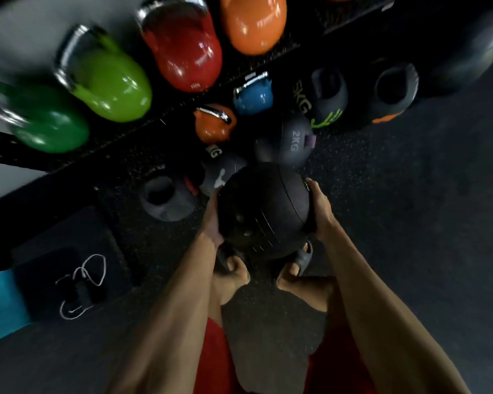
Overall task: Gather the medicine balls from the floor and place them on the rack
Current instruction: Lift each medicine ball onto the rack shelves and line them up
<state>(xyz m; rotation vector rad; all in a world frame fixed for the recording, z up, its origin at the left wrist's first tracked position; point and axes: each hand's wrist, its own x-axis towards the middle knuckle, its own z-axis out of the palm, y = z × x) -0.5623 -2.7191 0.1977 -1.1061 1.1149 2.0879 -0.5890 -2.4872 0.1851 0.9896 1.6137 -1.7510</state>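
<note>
A person stands before the rack (143,125), whose dark rail runs slantwise from lower left to upper right and carries a row of big kettlebells (182,49) in green, red and orange. Below it spreads the speckled rubber floor (410,223). Held off the floor, over the person's feet, is a black ball (264,211), the largest of the balls near the feet. It is clasped from both sides: the left hand (211,220) presses its left flank with the fingers running out of sight underneath, and the right hand (320,211) cups its right flank with the thumb over the top edge.

The rack lies straight ahead of the ball and somewhat to the left, across a cluster of balls on the floor. Neither hand is plainly nearer to it, and a round load has no long axis to line up, so the lift looks to be a two-handed push forward and up.

On the floor between ball and rack sit a 5KG ball (322,100), a 2KG ball (291,143) just beyond the held one, and a grey ball (165,197) with a grip hole.
</note>
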